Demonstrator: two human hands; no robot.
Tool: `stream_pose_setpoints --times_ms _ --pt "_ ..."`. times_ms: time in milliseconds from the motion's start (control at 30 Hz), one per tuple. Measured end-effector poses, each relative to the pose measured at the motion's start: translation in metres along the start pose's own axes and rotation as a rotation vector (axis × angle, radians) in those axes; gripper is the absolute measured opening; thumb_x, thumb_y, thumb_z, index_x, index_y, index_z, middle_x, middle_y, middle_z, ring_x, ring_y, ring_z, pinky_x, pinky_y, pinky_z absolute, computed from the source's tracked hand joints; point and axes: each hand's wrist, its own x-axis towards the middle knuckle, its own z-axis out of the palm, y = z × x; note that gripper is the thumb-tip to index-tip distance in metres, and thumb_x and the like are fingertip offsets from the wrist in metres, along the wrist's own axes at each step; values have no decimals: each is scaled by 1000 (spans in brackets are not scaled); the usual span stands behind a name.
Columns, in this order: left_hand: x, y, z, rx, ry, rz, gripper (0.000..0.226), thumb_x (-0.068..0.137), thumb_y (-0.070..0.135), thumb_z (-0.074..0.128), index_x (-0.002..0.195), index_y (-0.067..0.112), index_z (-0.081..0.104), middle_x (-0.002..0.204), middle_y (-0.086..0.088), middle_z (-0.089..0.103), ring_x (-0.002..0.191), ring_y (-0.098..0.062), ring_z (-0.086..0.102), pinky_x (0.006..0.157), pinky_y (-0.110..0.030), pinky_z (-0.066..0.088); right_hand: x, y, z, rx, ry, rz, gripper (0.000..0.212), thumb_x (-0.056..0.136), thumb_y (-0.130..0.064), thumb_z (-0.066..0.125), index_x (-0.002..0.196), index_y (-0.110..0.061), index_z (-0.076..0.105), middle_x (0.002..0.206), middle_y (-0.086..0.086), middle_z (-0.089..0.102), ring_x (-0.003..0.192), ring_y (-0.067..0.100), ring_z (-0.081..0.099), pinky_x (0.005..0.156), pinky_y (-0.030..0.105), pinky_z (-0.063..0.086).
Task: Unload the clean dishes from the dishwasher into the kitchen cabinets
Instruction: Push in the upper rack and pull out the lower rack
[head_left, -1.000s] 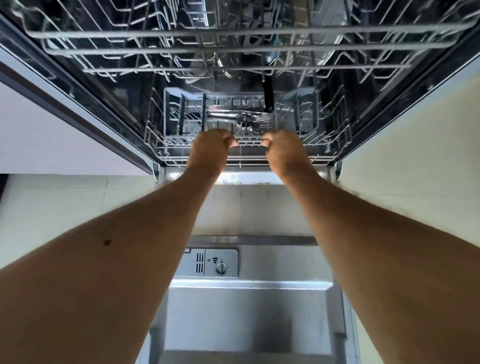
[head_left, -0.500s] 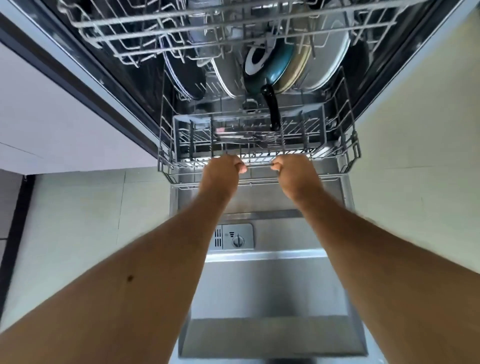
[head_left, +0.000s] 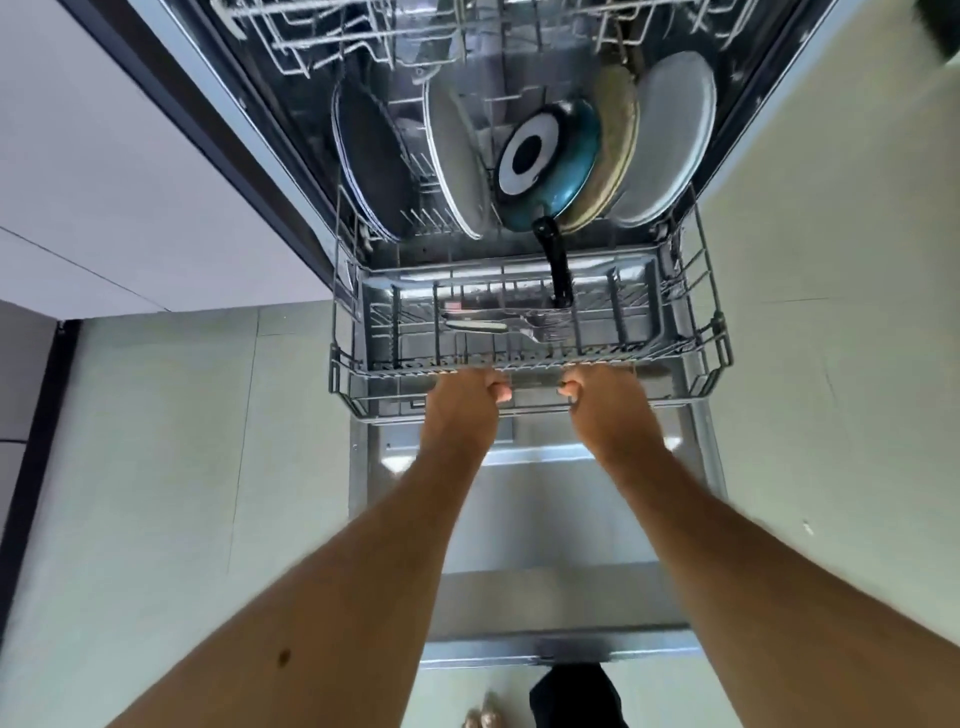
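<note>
Both my hands grip the front rail of the dishwasher's lower rack (head_left: 719, 338), which is pulled partway out over the open door (head_left: 545, 525). My left hand (head_left: 462, 410) and my right hand (head_left: 608, 410) sit side by side at the rail's middle, fingers curled round it. Behind them the grey cutlery basket (head_left: 639, 322) holds forks and a knife (head_left: 498, 325). Further back stand a teal frying pan (head_left: 550, 166) with a black handle, white plates (head_left: 457, 161), a beige plate (head_left: 615, 140), a large white plate (head_left: 670, 135) and a dark pan (head_left: 371, 156).
The upper rack (head_left: 332, 47) hangs above the dishes at the top of the view. White cabinet fronts (head_left: 104, 182) lie to the left. Pale floor tiles (head_left: 182, 467) flank the door. My feet (head_left: 483, 714) show below the door's edge.
The lower rack has slid out toward me with both hands on its front rail. The plates and the teal pan have come into view from under the upper rack.
</note>
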Motion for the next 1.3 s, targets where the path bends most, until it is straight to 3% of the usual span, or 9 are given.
stream_pose_setpoints --times_ms 233,400,500,633,767,1000,1167,1300 --pt "-60 -13 14 12 -80 -46 21 98 21 55 101 22 76 99 -6 75 87 -23 69 85 -32 54 -65 7 12 4 -33 67 25 92 -6 58 109 -16 73 105 8 73 96 27 67 85 32 52" --pt "-91 -21 24 36 -103 -69 23 98 20 53 101 25 76 100 -2 75 92 -24 67 82 -28 50 -100 13 19 1 -61 80 31 90 -5 57 115 -17 71 110 5 72 101 25 65 90 33 52" --pt "-104 -28 30 53 -108 -91 23 97 21 54 100 28 76 99 3 75 91 -20 67 78 -24 45 -115 13 22 4 -65 97 27 93 -9 57 113 -19 72 106 5 73 92 21 64 85 29 50" --pt "-129 -33 34 12 -151 -97 21 98 23 56 97 27 76 96 4 75 81 -12 65 82 -27 53 -139 15 23 24 -115 157 25 91 -14 59 110 -21 72 100 0 73 75 13 52 77 25 48" --pt "-155 -37 38 -10 -198 -104 18 98 26 57 98 26 76 98 3 76 86 -12 68 89 -34 55 -165 13 21 6 -187 165 23 89 -14 61 107 -21 74 98 0 73 75 12 51 73 19 41" --pt "-181 -40 44 -6 -176 -87 21 99 28 55 104 24 75 101 3 75 82 -6 65 87 -22 49 -191 14 22 41 -220 234 27 87 -12 61 107 -23 75 98 -1 75 83 14 64 80 26 55" --pt "-177 -41 41 26 -211 -77 21 99 29 55 101 25 76 99 5 76 85 -10 67 88 -27 53 -182 13 17 39 -244 232 25 89 -14 57 102 -22 76 95 -1 73 74 11 50 70 21 43" --pt "-176 -42 41 7 -231 -85 20 98 30 56 99 25 76 97 7 76 80 -4 64 86 -24 53 -178 13 14 40 -277 228 24 89 -14 57 100 -21 77 91 -3 73 71 8 53 68 18 43"
